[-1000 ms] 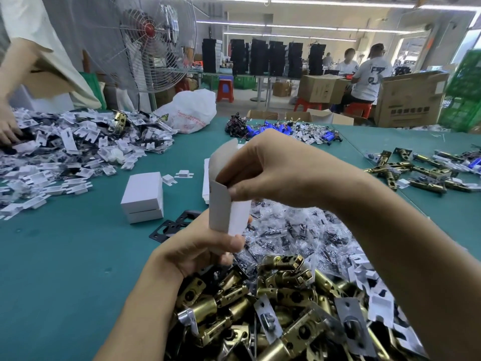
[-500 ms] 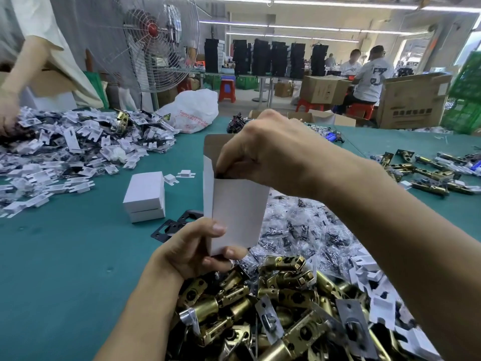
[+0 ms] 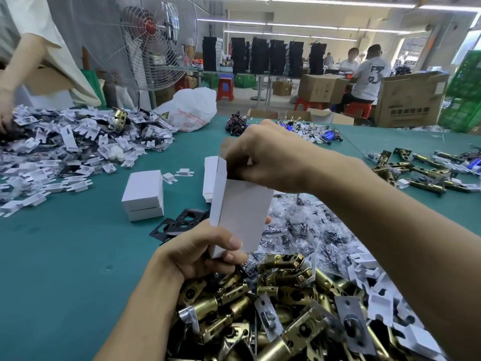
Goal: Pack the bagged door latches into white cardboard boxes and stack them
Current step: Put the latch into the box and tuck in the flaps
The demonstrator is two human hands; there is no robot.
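My left hand [image 3: 200, 252] grips the lower end of an upright white cardboard box [image 3: 240, 213], thumb across its front. My right hand [image 3: 263, 157] is at the box's open top, fingers curled over the rim and flap. A heap of brass door latches [image 3: 273, 308] lies on the green table just below my hands, with small clear bags of parts [image 3: 307, 225] behind it. Two closed white boxes [image 3: 143, 195] sit stacked to the left. A pile of flat white box blanks [image 3: 209, 178] stands behind the held box.
Black metal plates [image 3: 177, 225] lie beside the stacked boxes. A large heap of white inserts [image 3: 65, 152] covers the table's left, where another person's hand [image 3: 5, 110] reaches in. More brass latches [image 3: 416, 173] lie far right. A white plastic bag [image 3: 190, 110] and a fan [image 3: 156, 43] stand behind.
The flat box has been opened into a rectangular tube. My right hand stayed at its top while my left hand shifted its grip lower on the box.
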